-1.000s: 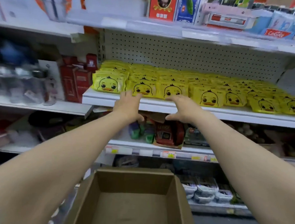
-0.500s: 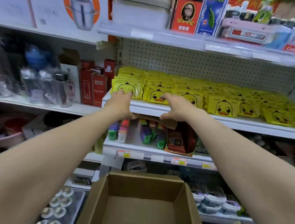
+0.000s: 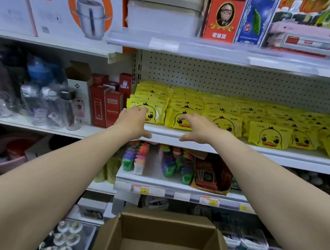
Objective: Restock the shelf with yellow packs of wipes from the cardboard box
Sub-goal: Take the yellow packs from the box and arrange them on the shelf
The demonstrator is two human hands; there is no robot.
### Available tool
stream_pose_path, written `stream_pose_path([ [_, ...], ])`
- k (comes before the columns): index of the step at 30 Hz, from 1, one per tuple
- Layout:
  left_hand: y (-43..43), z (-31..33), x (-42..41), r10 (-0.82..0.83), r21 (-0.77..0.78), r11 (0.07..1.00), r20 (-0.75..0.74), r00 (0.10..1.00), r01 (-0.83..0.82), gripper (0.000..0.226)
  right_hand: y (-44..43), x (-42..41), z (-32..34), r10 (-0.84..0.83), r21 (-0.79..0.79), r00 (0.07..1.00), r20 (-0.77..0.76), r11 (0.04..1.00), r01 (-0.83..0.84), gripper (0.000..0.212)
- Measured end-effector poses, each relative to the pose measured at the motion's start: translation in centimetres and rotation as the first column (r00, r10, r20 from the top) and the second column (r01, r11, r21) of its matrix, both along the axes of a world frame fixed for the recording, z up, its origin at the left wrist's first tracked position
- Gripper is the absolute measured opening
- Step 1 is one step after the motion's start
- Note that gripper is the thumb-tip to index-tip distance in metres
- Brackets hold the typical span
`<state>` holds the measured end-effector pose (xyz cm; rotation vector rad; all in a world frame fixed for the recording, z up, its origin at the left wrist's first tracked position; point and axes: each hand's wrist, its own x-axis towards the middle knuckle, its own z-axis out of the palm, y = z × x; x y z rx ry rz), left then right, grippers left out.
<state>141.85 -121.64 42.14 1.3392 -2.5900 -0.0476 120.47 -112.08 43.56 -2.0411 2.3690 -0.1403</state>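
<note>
Left hand (image 3: 133,122), fingers spread and holding nothing, touches the leftmost yellow duck-faced pack of wipes (image 3: 157,113) on the white metal shelf (image 3: 165,134); right hand (image 3: 200,129), equally loose and empty, rests over the next pack (image 3: 172,118). Nudging both evenly should keep the front row upright and flush. Below, the brown cardboard box (image 3: 165,230) looks empty.

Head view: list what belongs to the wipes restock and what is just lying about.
Job:
yellow packs
shelf
cardboard box
left hand
right hand

Lying about:
red boxes
bottles
pot box
price tags
</note>
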Motion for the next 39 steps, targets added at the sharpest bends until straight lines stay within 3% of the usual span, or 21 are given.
stream_pose_path([
  [10, -10.7, -0.7, -0.1, -0.099, -0.001, 0.995, 0.037, 0.994, 0.099, 0.110, -6.6, 0.4, -0.6, -0.169, -0.040, 0.986, 0.000, 0.985, 0.169, 0.085],
  [15, -16.5, -0.8, -0.7, -0.174, 0.007, 0.984, 0.186, 0.967, 0.176, 0.129, -12.5, 2.4, -0.4, -0.160, -0.026, 0.987, -0.027, 0.987, 0.159, 0.107],
  [22, -20.9, -0.9, -2.9, -0.330, 0.010, 0.940, 0.284, 0.900, 0.341, 0.146, -18.5, 4.2, -1.6, -0.116, 0.067, 0.989, -0.087, 0.990, 0.122, 0.130],
  [32, -23.2, -1.5, -6.2, -0.216, -0.044, 0.971, 0.251, 0.944, 0.234, 0.155, -23.3, 2.1, -2.3, -0.088, -0.034, 0.971, -0.223, 0.996, 0.083, 0.144],
  [39, -24.9, -1.3, -8.2, -0.125, -0.069, 0.986, 0.280, 0.952, 0.150, 0.159, -25.2, 0.5, -2.5, -0.107, -0.033, 0.983, -0.150, 0.994, 0.103, 0.148],
])
